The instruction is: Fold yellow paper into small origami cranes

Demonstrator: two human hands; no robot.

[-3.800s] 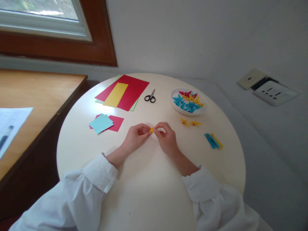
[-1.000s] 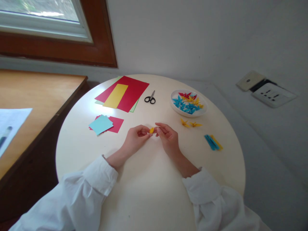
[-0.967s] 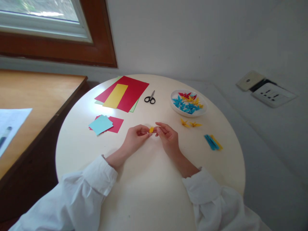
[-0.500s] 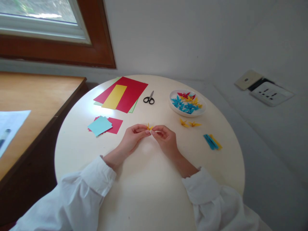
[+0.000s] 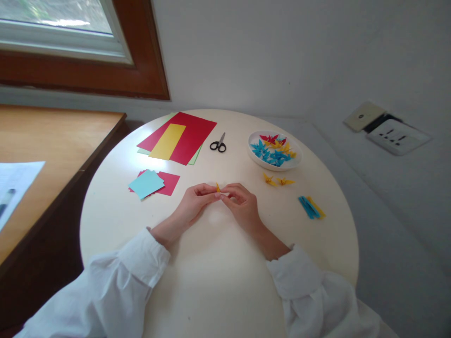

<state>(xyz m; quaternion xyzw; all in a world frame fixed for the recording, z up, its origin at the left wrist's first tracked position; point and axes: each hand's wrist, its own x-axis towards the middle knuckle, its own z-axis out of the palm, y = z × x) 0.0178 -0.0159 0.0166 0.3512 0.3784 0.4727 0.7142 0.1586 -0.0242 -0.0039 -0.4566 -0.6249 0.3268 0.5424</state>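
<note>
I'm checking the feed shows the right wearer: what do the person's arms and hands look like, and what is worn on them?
Both arms wear loose white long sleeves with wide gathered cuffs: left sleeve, right sleeve. The cuffs end short of the wrists. The left hand and right hand are bare: no gloves, and no rings, watch or markings that I can make out.

Round cream table; wooden desk, brown-framed window, white wall
</note>
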